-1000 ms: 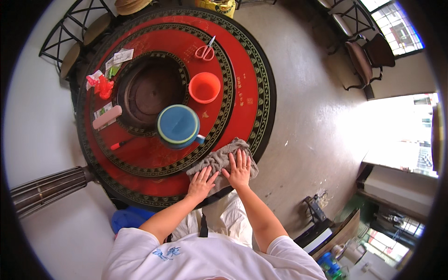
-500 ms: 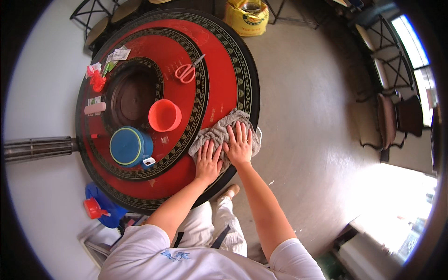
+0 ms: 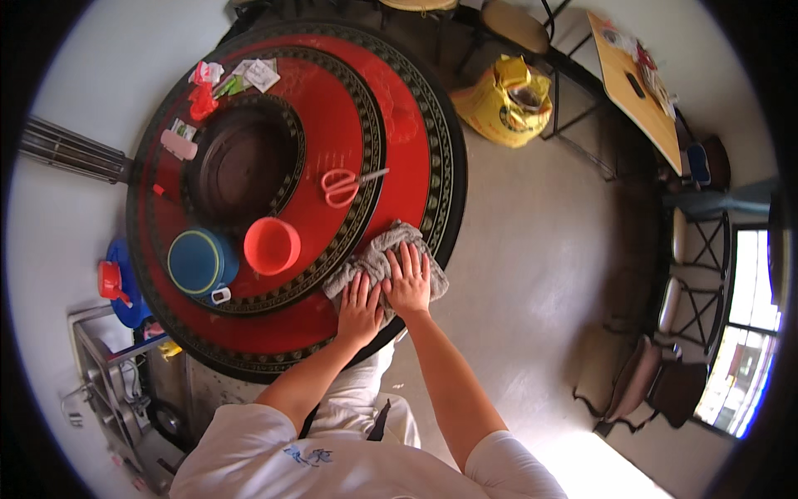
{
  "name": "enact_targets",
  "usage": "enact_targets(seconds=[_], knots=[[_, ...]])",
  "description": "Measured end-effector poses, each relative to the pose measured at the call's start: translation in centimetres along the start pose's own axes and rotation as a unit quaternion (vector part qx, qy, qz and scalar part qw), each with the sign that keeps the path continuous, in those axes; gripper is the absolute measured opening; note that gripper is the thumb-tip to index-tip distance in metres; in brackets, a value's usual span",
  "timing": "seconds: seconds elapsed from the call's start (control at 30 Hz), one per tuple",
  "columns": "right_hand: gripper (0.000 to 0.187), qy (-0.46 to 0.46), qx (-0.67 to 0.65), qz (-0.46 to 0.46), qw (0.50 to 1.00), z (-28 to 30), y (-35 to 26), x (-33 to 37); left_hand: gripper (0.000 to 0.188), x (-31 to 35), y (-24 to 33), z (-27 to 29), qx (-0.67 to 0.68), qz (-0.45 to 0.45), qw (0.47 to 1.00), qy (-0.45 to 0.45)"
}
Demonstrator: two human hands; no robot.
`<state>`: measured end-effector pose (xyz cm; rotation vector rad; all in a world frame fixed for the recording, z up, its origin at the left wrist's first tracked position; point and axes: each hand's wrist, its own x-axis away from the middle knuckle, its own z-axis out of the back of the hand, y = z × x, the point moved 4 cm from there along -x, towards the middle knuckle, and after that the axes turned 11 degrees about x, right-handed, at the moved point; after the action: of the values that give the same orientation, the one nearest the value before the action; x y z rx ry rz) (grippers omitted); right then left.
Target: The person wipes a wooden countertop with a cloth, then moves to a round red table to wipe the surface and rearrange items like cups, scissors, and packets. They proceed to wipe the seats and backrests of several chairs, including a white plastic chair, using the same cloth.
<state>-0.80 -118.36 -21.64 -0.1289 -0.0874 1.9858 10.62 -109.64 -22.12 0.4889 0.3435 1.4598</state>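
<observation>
A small blue motif (image 3: 307, 456) marks the white shirt (image 3: 378, 466), cut off at six o'clock. Left hand (image 3: 359, 314) and right hand (image 3: 407, 291) lie flat, fingers extended, clamped on nothing, upon the grey cloth (image 3: 371, 259) at four o'clock on the round red table (image 3: 249, 334); beneath the palms it is hidden. Pale lettering (image 3: 336, 160) beside the scissors (image 3: 352, 180) is illegible, as is print on white packets (image 3: 259, 75) at eleven. At one, the yellow bag (image 3: 499, 112) carries blurred print.

Two hands (image 3: 359, 318) (image 3: 407, 293), one cloth (image 3: 374, 256), one table (image 3: 403, 125); on it, one pair of scissors (image 3: 357, 179), one red bowl (image 3: 273, 247), one blue pot (image 3: 195, 262); far right, one yellow bag (image 3: 490, 108).
</observation>
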Motion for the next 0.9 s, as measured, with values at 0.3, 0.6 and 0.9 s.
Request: enact_targets(seconds=[0.3,0.6,0.9], knots=[[0.072,-0.039,0.014,0.087,0.995,-0.5,9.9,-10.1,0.066,-11.5,5.6,-2.2,0.016,0.061,0.996,0.070],[0.070,-0.068,-0.016,0.266,0.961,-1.1,13.9,-21.8,0.066,-21.8,8.1,-2.7,0.005,0.228,0.960,0.162],[0.067,-0.083,0.024,0.426,0.901,-1.4,12.8,-36.2,0.069,-33.6,6.7,-1.0,0.008,0.375,0.891,0.257]])
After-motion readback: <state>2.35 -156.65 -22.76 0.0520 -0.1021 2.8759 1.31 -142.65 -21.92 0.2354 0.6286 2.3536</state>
